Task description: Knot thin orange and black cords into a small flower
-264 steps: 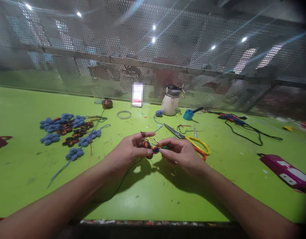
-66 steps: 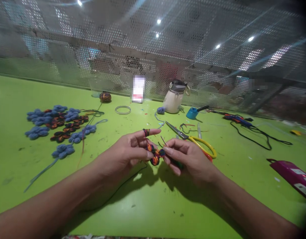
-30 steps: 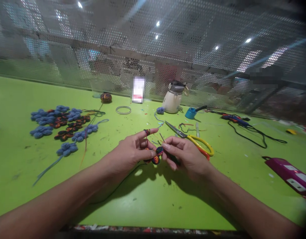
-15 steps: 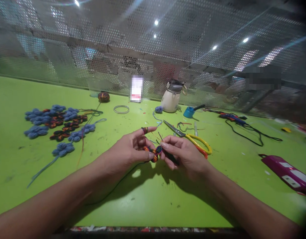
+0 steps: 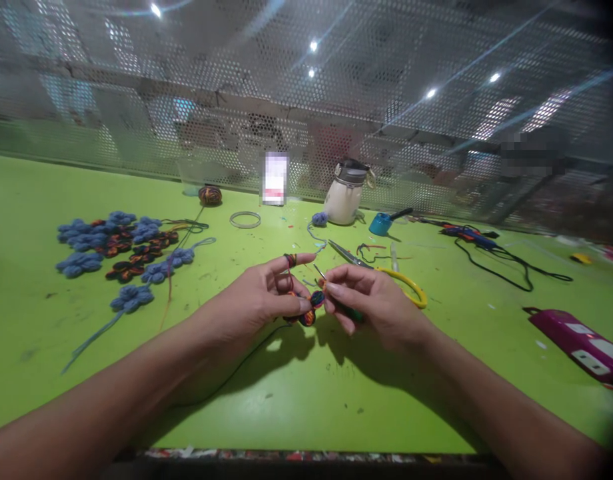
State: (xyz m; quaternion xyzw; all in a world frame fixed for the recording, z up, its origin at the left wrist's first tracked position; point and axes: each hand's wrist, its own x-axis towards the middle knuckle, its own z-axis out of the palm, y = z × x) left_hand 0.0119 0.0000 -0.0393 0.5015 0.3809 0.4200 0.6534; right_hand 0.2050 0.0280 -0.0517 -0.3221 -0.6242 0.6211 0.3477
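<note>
Between finger and thumb, my left hand [image 5: 266, 293] pinches a small crocheted flower [image 5: 308, 316] in dark, orange and red yarn. Yarn [image 5: 290, 261] is wound round its raised index finger. My right hand [image 5: 369, 300] is closed on a crochet hook [image 5: 318, 271], whose metal tip points up and left beside the flower; most of its handle is hidden in the palm. A dark yarn tail [image 5: 246, 363] trails from the flower under my left wrist. Just behind my right hand lie scissors [image 5: 409, 288] with yellow handles, partly covered by it.
To the left lie several blue crocheted flowers [image 5: 131, 297] and dark multicoloured ones [image 5: 125, 269]. Toward the back are a yarn ball [image 5: 210, 195], a ring [image 5: 245, 219], a phone [image 5: 274, 179], a jar [image 5: 344, 193] and a blue tape roll [image 5: 381, 224]. A purple power strip [image 5: 576, 345] sits right.
My right hand has turned slightly, and the hook's tip has shifted a little up and left of the flower. The scissors' orange part is now hidden. My left hand keeps its grip.
</note>
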